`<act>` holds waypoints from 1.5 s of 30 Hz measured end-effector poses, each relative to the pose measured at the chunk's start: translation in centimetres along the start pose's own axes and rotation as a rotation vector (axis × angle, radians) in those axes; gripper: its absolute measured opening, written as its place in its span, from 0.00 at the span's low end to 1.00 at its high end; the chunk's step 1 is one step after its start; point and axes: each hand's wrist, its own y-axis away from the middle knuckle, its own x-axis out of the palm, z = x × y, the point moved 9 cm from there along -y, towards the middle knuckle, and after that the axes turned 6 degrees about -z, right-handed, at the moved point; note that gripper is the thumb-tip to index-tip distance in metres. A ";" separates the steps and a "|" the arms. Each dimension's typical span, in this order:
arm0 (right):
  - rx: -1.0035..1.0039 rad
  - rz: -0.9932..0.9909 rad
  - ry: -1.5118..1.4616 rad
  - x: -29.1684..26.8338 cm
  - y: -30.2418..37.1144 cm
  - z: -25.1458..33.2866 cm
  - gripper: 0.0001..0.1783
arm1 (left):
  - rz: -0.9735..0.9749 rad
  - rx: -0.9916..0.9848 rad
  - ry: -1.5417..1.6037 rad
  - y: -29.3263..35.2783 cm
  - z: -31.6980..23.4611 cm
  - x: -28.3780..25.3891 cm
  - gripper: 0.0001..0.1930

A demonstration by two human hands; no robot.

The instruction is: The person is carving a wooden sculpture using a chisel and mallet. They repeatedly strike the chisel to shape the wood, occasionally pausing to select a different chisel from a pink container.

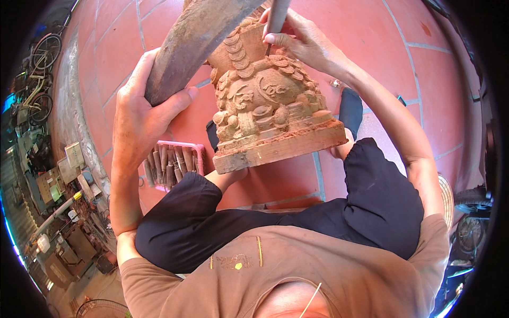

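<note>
A carved wooden sculpture (275, 98) stands on a thick plank base between my legs, covered with coin-like discs and rounded shapes in relief. My left hand (143, 106) grips a long, heavy wooden mallet (199, 45), raised over the carving's left side. Beyond it, my right hand (305, 42) is closed around the handle of a chisel (277, 18). The chisel's thin blade points down at the upper part of the carving, its tip seemingly touching the wood. The mallet's far end runs out of the picture.
By my left knee sits a pink plastic basket (200, 151) full of wooden-handled tools (172, 164). Red tiles (360, 32) cover the floor. Bicycles (46, 53) and piled boards and boxes (50, 185) line the left side. A fan (101, 307) stands at lower left.
</note>
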 end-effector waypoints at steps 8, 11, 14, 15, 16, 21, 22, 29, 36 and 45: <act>0.039 0.024 0.152 0.9 -0.3 -0.2 0.28 | -0.036 -0.073 0.077 0.8 1.3 -0.8 0.26; -0.040 0.003 0.207 1.0 -0.4 -0.6 0.26 | -0.036 -0.057 0.072 0.8 1.4 -1.0 0.26; -0.002 -0.008 0.168 1.1 -0.4 -0.6 0.23 | -0.043 -0.040 0.035 0.7 1.1 -1.2 0.26; -0.026 -0.001 0.204 1.2 -0.4 -0.6 0.23 | -0.047 -0.032 0.030 0.7 1.0 -1.2 0.26; -0.050 0.006 0.239 1.3 -0.4 -0.7 0.23 | -0.050 -0.025 0.026 0.7 1.0 -1.2 0.26; -0.094 0.010 0.242 1.6 -0.5 -1.0 0.24 | -0.056 -0.016 0.039 0.7 0.7 -1.2 0.27; -0.113 -0.008 0.220 1.6 -0.4 -0.2 0.24 | -0.061 -0.013 0.036 0.7 0.6 -1.2 0.27; 0.054 0.080 0.169 1.9 -0.3 -3.6 0.20 | -0.018 -0.098 0.079 0.5 0.9 -0.6 0.28; -0.014 0.025 0.202 1.8 0.0 -3.2 0.25 | 0.019 -0.017 0.014 0.1 0.5 -0.4 0.27; -0.145 -0.074 0.263 1.6 0.4 -2.5 0.16 | 0.026 -0.014 -0.088 -0.4 1.0 0.4 0.25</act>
